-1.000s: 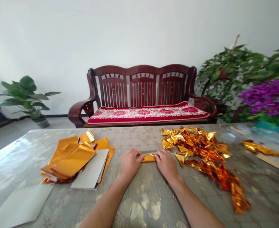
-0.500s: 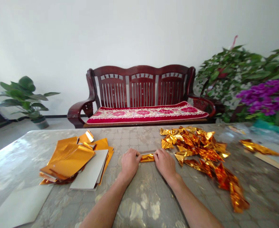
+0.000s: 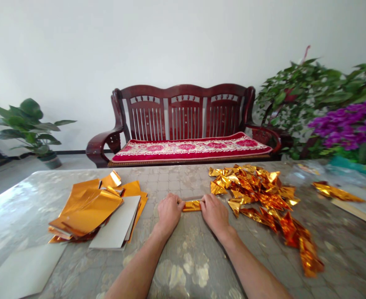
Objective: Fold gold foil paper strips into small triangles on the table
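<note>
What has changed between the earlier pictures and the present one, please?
Very little. The gold foil strip between the left hand and the right hand now looks shinier; whether it was rolled or only tilted, I cannot tell. Nothing was let go: both hands hold its ends. The stacked sheets and folded foil heap stayed put; the whole scene merely sits slightly further left in view.

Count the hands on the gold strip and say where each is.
2: the left hand is at the left end of the strip, the right hand at its right end. No others are in view.
</note>
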Motion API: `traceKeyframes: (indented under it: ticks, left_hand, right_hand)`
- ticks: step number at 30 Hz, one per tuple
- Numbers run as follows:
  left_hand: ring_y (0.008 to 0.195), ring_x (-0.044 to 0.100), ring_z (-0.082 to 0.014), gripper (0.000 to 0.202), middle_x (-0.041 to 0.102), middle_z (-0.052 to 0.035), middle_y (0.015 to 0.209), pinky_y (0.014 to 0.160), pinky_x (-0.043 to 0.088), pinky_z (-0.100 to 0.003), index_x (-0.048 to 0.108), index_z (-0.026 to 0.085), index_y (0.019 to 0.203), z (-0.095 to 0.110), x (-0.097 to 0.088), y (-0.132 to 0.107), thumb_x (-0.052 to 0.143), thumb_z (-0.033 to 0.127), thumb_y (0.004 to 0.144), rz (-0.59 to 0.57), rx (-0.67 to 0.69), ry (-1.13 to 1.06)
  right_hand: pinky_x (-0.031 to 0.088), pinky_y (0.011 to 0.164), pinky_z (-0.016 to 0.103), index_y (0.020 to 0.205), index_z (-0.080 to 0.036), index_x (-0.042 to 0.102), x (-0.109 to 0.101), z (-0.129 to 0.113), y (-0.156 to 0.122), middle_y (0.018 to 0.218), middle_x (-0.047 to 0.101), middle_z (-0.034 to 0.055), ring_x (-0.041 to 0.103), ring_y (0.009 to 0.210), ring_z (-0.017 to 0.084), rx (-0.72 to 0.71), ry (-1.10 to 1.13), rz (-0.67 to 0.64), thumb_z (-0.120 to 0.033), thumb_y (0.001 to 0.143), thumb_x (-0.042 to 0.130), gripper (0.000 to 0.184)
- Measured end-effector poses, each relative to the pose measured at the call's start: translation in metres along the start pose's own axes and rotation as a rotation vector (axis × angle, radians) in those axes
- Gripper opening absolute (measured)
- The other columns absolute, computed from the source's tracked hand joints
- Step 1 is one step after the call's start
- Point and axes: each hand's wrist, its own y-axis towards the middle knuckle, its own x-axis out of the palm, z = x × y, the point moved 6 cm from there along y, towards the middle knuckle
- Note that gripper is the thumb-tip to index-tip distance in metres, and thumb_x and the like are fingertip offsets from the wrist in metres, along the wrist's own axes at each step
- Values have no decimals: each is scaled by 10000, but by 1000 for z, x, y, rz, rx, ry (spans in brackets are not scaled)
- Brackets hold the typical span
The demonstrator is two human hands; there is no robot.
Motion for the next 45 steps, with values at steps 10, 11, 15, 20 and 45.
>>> traceKeyframes:
  ticks: [10, 11, 15, 20, 45]
  left_hand:
    - [854, 625, -181, 236, 653, -42, 972, 722, 391, -276, 679, 210, 840, 0, 6, -1, 538, 383, 915, 33, 46, 84]
    - [864, 618, -184, 214, 639, -41, 971, 731, 398, -278, 670, 212, 848, 0, 5, -1, 560, 386, 905, 51, 56, 94]
    - [938, 590, -191, 121, 599, -41, 1013, 785, 431, -279, 636, 218, 899, 4, -5, -7, 624, 337, 878, 174, 118, 72]
    - [1017, 590, -176, 218, 641, -50, 1062, 925, 447, -291, 642, 236, 987, 26, -11, -27, 426, 263, 989, 168, 454, -69]
    - [1436, 309, -293, 596, 355, -127, 1553, 1162, 262, -479, 387, 235, 1455, 35, 19, -61, 456, 520, 936, -43, 649, 214]
  right_hand:
    - [353, 658, 277, 954, -219, 611, 2, 0, 1, 980, 649, 47, 634, 873, 181, 3, 0, -36, -280, 961, 487, 138]
    - [352, 660, 275, 957, -219, 608, 2, 0, 1, 979, 648, 48, 633, 874, 180, 3, 0, -37, -279, 961, 488, 134]
    - [351, 652, 278, 954, -215, 606, 2, -1, 0, 969, 646, 46, 634, 878, 184, -1, -15, -28, -277, 959, 491, 130]
    - [367, 662, 285, 965, -210, 612, 1, -2, 0, 992, 645, 58, 634, 899, 193, -1, -16, -41, -285, 953, 510, 127]
    - [359, 683, 275, 921, -222, 619, -2, 14, 2, 929, 700, 28, 651, 887, 189, 65, 69, 10, -350, 921, 560, 141]
